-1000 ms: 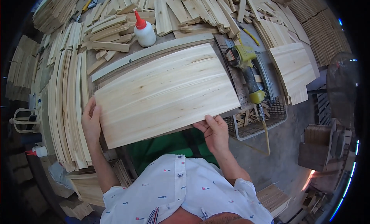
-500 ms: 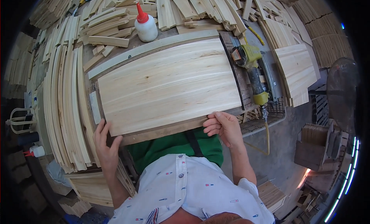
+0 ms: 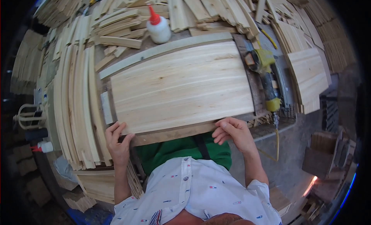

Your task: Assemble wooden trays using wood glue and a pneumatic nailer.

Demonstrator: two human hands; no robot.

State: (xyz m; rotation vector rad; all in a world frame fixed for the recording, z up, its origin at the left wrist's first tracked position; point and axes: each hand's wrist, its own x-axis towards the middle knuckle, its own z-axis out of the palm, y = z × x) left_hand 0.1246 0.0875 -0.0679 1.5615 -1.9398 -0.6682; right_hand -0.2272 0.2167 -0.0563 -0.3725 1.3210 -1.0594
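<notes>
A pale wooden panel (image 3: 181, 85) with visible grain lies flat on the bench in front of me. At its near left corner is my left hand (image 3: 119, 145), the fingers bent against the edge and the thumb apart from them, beside the brown wooden strip (image 3: 170, 136) along the near side. Close to the right end of that strip, my right hand (image 3: 235, 134) has its fingers loosely curled and the thumb raised, with nothing seen in it. A light wooden strip (image 3: 166, 51) borders the panel's far side.
A white bottle with a red nozzle (image 3: 159, 31) stands beyond the panel. A yellow-green air tool (image 3: 266, 78) with a hose (image 3: 277, 142) lies to the right. Long slats (image 3: 73, 109) are stacked at the left, and more panels (image 3: 309, 76) at the far right.
The whole view has shifted, so the bench appears further right. My left fingers have drawn in from beside the panel's corner onto it. My right hand stays near the front strip.
</notes>
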